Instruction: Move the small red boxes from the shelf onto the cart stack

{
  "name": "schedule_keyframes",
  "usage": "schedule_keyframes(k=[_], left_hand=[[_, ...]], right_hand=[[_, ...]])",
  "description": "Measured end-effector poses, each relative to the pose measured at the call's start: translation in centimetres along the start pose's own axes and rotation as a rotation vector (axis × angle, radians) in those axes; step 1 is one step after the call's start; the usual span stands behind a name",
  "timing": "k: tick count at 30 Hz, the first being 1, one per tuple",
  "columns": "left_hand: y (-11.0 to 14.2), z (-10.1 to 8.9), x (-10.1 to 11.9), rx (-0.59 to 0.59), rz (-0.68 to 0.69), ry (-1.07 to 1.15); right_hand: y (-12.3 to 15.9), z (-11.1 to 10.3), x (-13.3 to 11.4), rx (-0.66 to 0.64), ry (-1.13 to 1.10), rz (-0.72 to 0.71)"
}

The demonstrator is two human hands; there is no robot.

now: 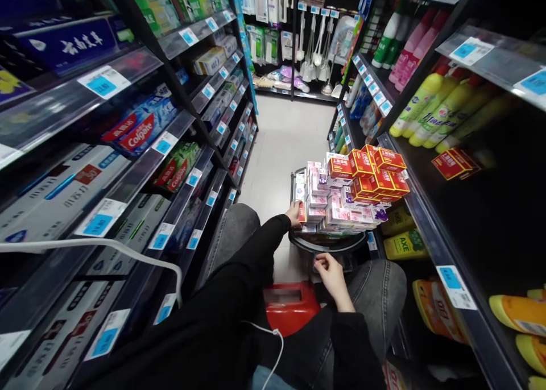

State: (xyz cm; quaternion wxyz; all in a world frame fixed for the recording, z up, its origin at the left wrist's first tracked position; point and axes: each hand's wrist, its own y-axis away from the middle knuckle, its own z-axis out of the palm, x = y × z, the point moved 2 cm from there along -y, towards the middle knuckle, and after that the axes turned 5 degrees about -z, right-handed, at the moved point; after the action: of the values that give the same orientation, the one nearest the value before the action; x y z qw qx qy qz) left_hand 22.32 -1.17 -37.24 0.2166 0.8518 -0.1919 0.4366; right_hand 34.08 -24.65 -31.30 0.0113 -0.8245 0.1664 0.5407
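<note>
My left hand (294, 214) reaches to the near left side of a tall stack of boxes, its fingers closed around the end of a small red soap box (302, 212). The stack holds several pink-and-white boxes (340, 212), with several red-and-yellow soap boxes (362, 164) piled on top at the right. Under it, a black basket (326, 247) shows its near rim. Close to that rim, in front of my right knee, hangs my right hand (331, 276). Its fingers are curled together, and nothing shows in them.
Toothpaste shelves (170, 142) line the left. On the right shelf (420, 208) stand yellow spray bottles (439, 108), and two red boxes (454, 164) lie there. A red plastic stool (292, 307) is between my legs. White cables (140, 253) hang across the view. Tiled floor (281, 134) runs to hanging brushes (315, 49).
</note>
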Motion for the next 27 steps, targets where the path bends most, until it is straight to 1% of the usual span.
schedule_keyframes(k=[3,5,8,12,13,14,15,16,17,18,19,20,22,23,24,25,26,27], left_hand=[[-1.5,0.0,-0.2,-0.033,-0.046,-0.017],[-2.0,-0.1,-0.3,-0.050,-0.017,-0.016],[-1.9,-0.1,-0.7,-0.052,0.023,-0.036],[-1.5,0.1,-0.5,-0.047,0.016,-0.103],[-1.3,0.0,-0.3,-0.046,-0.006,-0.146],[-1.0,-0.2,0.1,-0.032,-0.058,-0.211],[-0.6,-0.5,0.4,-0.009,-0.138,-0.295],[0.1,-0.9,0.7,0.014,-0.229,-0.385],[1.0,-1.4,0.9,0.014,-0.297,-0.463],[2.2,-1.8,0.9,-0.012,-0.353,-0.524],[3.7,-2.2,0.8,-0.055,-0.397,-0.571],[5.3,-2.5,0.5,-0.096,-0.403,-0.602],[8.7,-2.8,-0.3,-0.144,-0.344,-0.598],[10.2,-2.7,-0.7,-0.179,-0.272,-0.551],[11.7,-2.5,-1.0,-0.209,-0.236,-0.506],[12.9,-2.1,-1.2,-0.265,-0.207,-0.480],[13.8,-1.7,-1.2,-0.323,-0.186,-0.472],[14.4,-1.3,-1.0,-0.365,-0.176,-0.473]], right_hand=[[-0.2,0.0,0.1,-0.007,-0.015,0.037],[-0.4,0.0,0.1,-0.010,-0.014,0.048],[-0.9,0.4,0.1,-0.010,-0.006,0.039],[-1.3,1.0,-0.3,-0.028,-0.007,0.024],[-1.3,0.8,-0.6,-0.021,-0.016,0.020],[-1.2,0.1,-1.1,0.001,-0.026,0.008],[-1.2,-1.1,-1.7,0.044,-0.032,-0.011],[-1.1,-2.8,-2.6,0.109,-0.026,-0.039],[-1.2,-5.1,-3.7,0.200,-0.010,-0.079],[-1.4,-8.0,-4.9,0.304,0.026,-0.124],[-1.9,-11.3,-6.3,0.425,0.081,-0.174],[-2.7,-14.9,-7.8,0.564,0.132,-0.232],[-5.3,-22.5,-10.6,0.800,0.262,-0.311],[-7.2,-26.0,-11.8,0.860,0.350,-0.304],[-9.4,-29.1,-12.8,0.876,0.457,-0.263],[-11.8,-31.8,-13.5,0.895,0.592,-0.190],[-14.1,-34.0,-13.9,0.901,0.719,-0.095],[-16.3,-35.6,-14.0,0.874,0.810,-0.002]])
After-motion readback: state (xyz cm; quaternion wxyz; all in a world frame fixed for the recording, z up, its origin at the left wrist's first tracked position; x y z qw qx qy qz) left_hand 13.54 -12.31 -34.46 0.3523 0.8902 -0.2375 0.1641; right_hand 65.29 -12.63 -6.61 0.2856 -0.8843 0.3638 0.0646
